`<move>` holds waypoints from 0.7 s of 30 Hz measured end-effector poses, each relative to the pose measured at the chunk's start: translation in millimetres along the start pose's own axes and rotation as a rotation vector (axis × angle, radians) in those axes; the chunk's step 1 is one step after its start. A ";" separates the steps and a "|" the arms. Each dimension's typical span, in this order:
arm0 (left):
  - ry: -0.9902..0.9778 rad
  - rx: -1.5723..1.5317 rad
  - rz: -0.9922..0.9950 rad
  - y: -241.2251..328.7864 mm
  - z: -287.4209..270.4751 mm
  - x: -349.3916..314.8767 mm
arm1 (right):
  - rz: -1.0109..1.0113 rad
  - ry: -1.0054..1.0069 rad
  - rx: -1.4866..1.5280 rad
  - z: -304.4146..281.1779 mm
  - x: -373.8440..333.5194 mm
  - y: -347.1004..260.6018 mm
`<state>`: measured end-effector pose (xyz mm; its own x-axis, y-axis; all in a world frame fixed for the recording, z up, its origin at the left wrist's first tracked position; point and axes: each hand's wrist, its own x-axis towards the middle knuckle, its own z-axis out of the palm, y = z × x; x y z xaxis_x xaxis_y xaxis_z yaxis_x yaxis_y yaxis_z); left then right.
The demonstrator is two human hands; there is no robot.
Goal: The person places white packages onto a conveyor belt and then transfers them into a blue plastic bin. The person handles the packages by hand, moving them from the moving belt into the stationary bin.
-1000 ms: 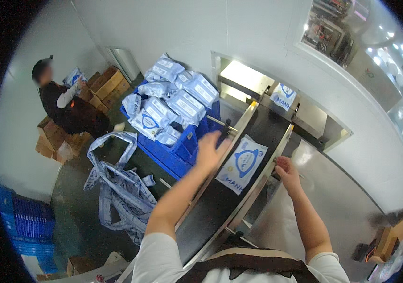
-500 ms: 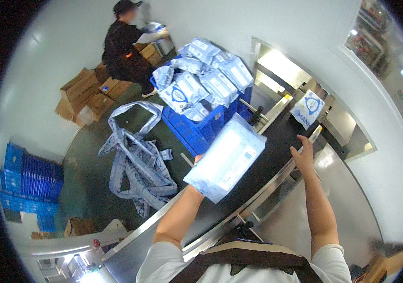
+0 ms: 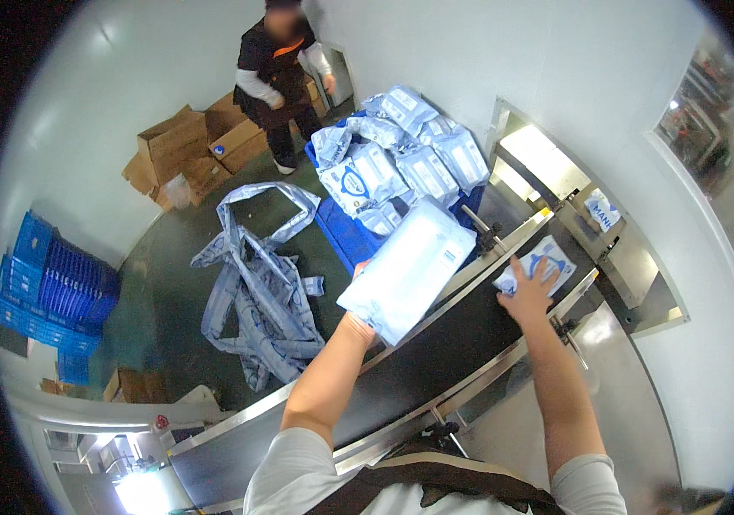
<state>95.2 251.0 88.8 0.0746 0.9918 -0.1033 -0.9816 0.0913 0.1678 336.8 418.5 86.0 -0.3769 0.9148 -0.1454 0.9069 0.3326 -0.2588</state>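
A plump, pale blue and white plastic package (image 3: 410,270) is held up above the conveyor belt (image 3: 423,369). My left hand (image 3: 357,326) grips it from beneath and along its left side, so most of those fingers are hidden. On the belt, farther right, lies another white and blue package (image 3: 556,260). Over its near left part, my right hand (image 3: 528,296) has its fingers spread. Whether the fingertips press on the plastic I cannot tell. A third package (image 3: 603,210) stands in the wall opening at the belt's far end.
Beyond the belt, a blue crate (image 3: 341,232) is heaped with similar packages. Crumpled strips of printed film (image 3: 260,292) lie on the floor to its left. A co-worker (image 3: 277,77) stands near cardboard boxes (image 3: 174,146). Blue crates (image 3: 58,292) are stacked at far left.
My right hand has moved from beside the belt onto the package there, which has come nearer. Another package has appeared in the opening. The co-worker has turned, hands now lowered.
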 end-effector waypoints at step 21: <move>0.018 0.743 -0.181 -57.4 -4.9 4.0 | 0.056 -0.735 2.168 -31.8 -111.1 27.9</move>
<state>151.0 249.3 74.0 0.2136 0.9548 -0.2066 -0.5777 0.2940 0.7615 410.0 333.4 125.2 -0.8053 0.5316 -0.2623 -0.3770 -0.8008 -0.4655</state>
